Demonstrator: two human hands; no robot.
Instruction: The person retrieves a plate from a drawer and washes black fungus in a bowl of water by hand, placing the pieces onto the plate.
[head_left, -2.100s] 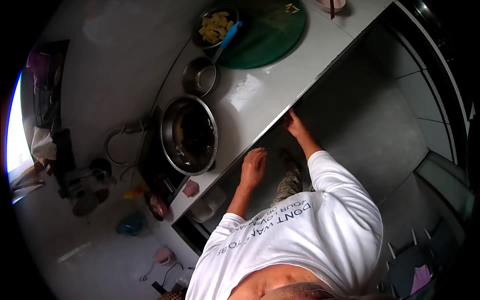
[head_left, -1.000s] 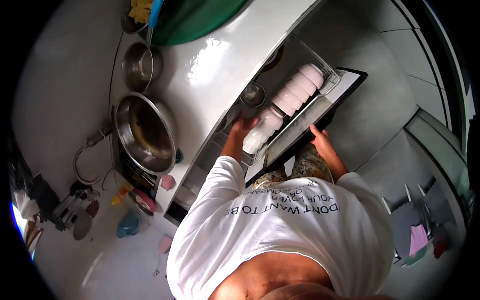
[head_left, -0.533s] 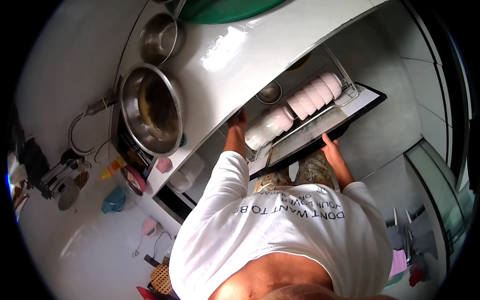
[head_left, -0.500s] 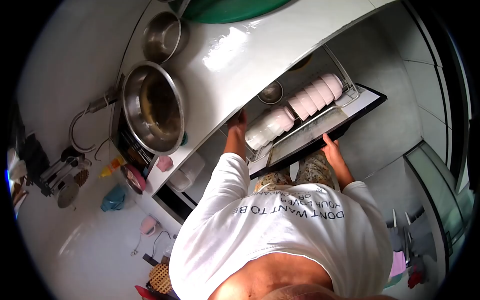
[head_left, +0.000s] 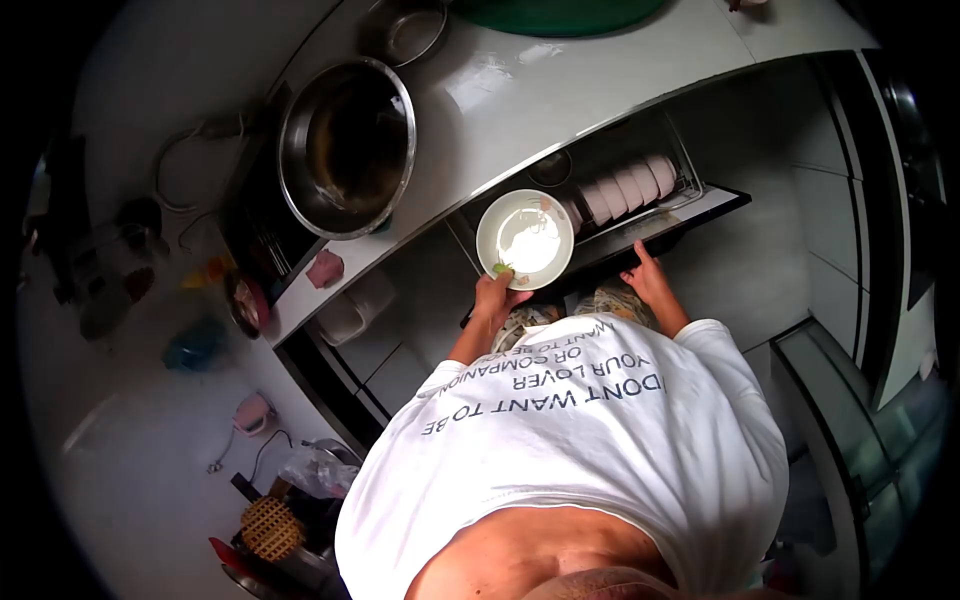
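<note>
A white bowl [head_left: 527, 240] with a floral pattern is gripped at its near rim by my left hand [head_left: 497, 300], its inside facing up at me. It is held over the left part of a pull-out drawer rack. In that rack, a row of pink bowls [head_left: 627, 190] stands on edge, and the held bowl hides the rack's left part. My right hand [head_left: 655, 283] is at the dark drawer front [head_left: 715, 205], with one finger stretched over its edge and the others curled.
On the white counter [head_left: 560, 95] stand a large steel basin [head_left: 345, 150], a smaller steel bowl [head_left: 403, 35] and a green round item [head_left: 560, 12]. A pink object [head_left: 325, 268] lies near the counter's end. A glass-fronted cabinet [head_left: 860, 430] stands at the right.
My left hand has come out of the rack, now holding a white bowl. My right hand stays at the drawer front. The view has shifted and looks darker.
</note>
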